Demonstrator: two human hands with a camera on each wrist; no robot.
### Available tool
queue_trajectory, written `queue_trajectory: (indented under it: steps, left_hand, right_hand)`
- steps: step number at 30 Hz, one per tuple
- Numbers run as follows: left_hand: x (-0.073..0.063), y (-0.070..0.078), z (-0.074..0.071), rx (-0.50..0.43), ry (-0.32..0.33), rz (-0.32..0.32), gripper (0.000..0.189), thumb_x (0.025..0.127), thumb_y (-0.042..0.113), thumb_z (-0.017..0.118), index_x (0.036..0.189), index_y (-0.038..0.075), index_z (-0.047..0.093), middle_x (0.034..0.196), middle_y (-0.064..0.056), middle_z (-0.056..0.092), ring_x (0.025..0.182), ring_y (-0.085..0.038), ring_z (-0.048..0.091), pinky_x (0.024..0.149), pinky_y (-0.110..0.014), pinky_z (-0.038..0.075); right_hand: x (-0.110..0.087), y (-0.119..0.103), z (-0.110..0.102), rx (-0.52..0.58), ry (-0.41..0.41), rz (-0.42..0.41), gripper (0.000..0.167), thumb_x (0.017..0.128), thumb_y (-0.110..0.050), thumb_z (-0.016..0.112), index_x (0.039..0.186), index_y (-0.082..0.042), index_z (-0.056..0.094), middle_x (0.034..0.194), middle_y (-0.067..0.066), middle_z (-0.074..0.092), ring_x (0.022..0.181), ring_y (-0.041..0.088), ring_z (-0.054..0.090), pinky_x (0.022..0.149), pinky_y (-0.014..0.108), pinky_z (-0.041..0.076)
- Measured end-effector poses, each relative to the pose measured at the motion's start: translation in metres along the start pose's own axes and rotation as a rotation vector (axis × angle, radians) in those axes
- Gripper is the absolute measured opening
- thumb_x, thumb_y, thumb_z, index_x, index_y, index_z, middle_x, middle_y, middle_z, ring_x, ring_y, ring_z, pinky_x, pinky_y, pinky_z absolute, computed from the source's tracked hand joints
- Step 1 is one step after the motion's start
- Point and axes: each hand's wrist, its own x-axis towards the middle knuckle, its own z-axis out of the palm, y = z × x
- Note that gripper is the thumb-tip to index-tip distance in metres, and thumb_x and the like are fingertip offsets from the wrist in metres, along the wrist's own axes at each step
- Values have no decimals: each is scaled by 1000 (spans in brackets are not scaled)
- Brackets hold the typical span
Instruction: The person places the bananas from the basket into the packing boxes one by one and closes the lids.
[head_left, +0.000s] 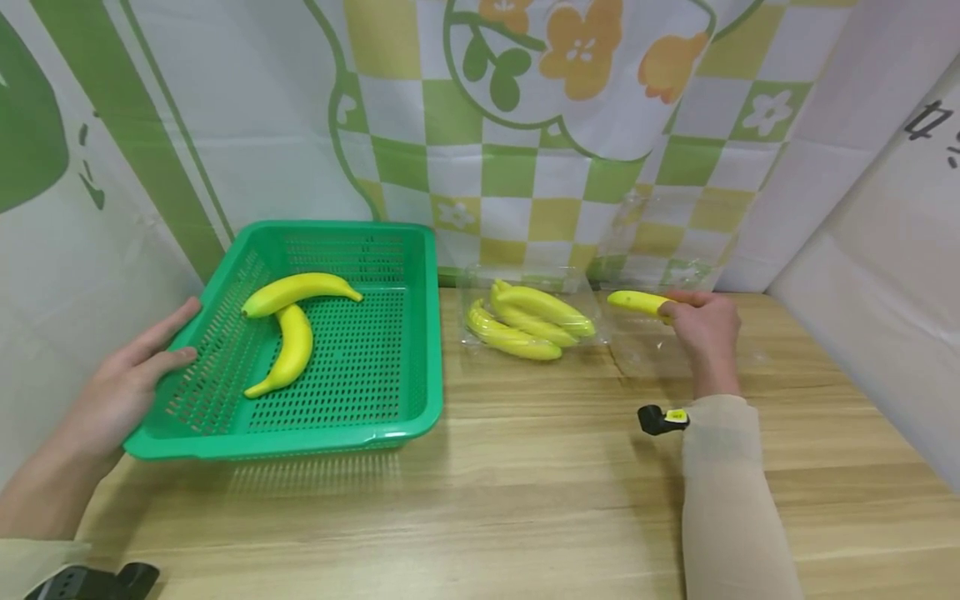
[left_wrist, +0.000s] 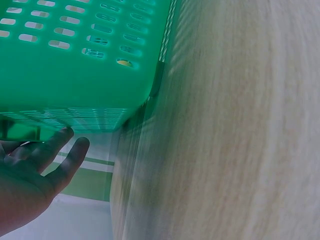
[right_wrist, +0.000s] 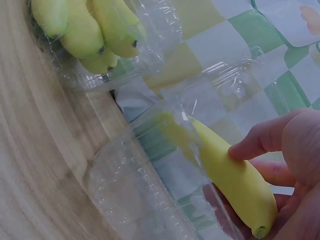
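Observation:
My left hand (head_left: 123, 392) is at the left side of a green plastic basket (head_left: 431, 333). Its fingers (left_wrist: 70, 160) look extended against the outer wall in the left wrist view. Inside the basket lie two yellow bananas, one (head_left: 300, 289) crossing the end of the other (head_left: 295, 350). My right hand (head_left: 705, 325) grips another banana (head_left: 636, 302) between thumb and fingers. That banana is by a clear plastic container (right_wrist: 135, 195) whose lid stands up, and the container's wall partly covers it in the right wrist view.
A second clear container (head_left: 592, 287) holds several greenish-yellow bananas (head_left: 525, 321) between the basket and the right hand. Everything stands on a wooden table (head_left: 540, 492). A checked, flowered cloth (head_left: 510, 167) hangs behind, with pale side walls left and right.

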Motion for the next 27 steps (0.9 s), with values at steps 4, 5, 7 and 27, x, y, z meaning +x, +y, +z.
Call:
queue_trajectory:
  steps: [4, 5, 7, 27]
  left_hand:
    - [0, 0, 0, -4, -2, -1, 58, 117, 38, 38, 170, 38, 14, 169, 34, 4, 164, -30, -18, 123, -69, -22]
    - [0, 0, 0, -3, -2, -4, 58, 117, 38, 38, 170, 39, 14, 169, 34, 4, 163, -30, -18, 123, -69, -22]
    - [0, 0, -1, -8, -3, -8, 58, 117, 38, 38, 170, 39, 14, 169, 35, 5, 164, -30, -18, 124, -69, -21]
    - [0, 0, 0, 13, 8, 2, 58, 116, 38, 39, 170, 38, 15, 169, 35, 6, 164, -30, -16, 124, -69, -21]
  right_hand:
    - [0, 0, 1, -39, -31, -10, 46, 95, -15, 68, 140, -10, 71, 147, 16, 65, 137, 28, 54, 94, 24, 45]
    - [1, 1, 1, -46, -35, -12, 46, 95, -15, 68, 140, -9, 71, 148, 16, 65, 137, 29, 54, 94, 24, 44]
    - [1, 2, 2, -56, -41, -16, 46, 95, -15, 68, 141, -9, 70, 149, 17, 64, 137, 29, 54, 93, 24, 45]
    - [4, 10, 6, -254, -99, -104, 45, 96, -11, 66, 140, -1, 68, 145, 24, 65, 133, 40, 57, 103, 44, 48]
